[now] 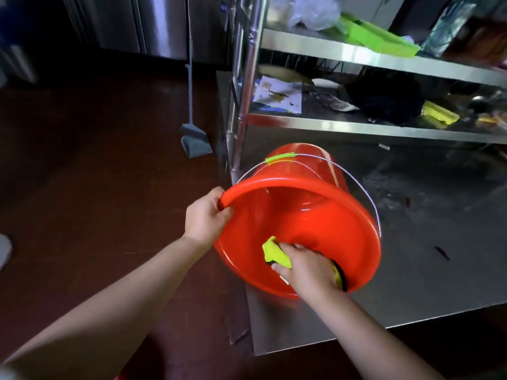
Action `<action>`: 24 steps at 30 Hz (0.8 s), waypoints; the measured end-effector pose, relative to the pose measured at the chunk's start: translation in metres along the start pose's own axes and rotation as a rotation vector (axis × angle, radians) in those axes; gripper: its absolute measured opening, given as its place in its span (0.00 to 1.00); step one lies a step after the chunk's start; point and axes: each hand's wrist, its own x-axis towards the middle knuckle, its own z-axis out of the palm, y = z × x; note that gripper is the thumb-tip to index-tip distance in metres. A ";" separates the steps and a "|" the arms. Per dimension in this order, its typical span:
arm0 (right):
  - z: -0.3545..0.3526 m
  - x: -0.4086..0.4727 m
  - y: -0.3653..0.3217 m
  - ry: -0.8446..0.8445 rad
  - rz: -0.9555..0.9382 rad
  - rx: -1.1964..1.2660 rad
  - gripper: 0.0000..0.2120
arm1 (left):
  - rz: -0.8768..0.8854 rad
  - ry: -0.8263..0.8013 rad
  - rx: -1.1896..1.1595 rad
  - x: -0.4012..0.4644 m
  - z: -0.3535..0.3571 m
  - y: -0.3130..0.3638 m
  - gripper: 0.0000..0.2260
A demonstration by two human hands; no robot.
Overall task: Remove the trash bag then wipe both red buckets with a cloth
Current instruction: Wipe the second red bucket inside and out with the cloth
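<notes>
Right hand presses cloth inside bucket; left hand grips rim.

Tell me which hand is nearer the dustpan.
Left. The left hand grips the bucket rim, nearer the dustpan; the right hand holds the cloth lower down.

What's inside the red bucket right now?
Inside the red bucket, the right hand presses a yellow cloth against the lower inner wall. No trash bag shows. The wall under the hand and cloth is covered.
</notes>
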 end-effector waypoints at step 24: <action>0.139 0.056 0.043 -0.176 -0.153 -0.031 0.31 | -0.376 -0.131 -0.400 -0.062 0.126 -0.050 0.19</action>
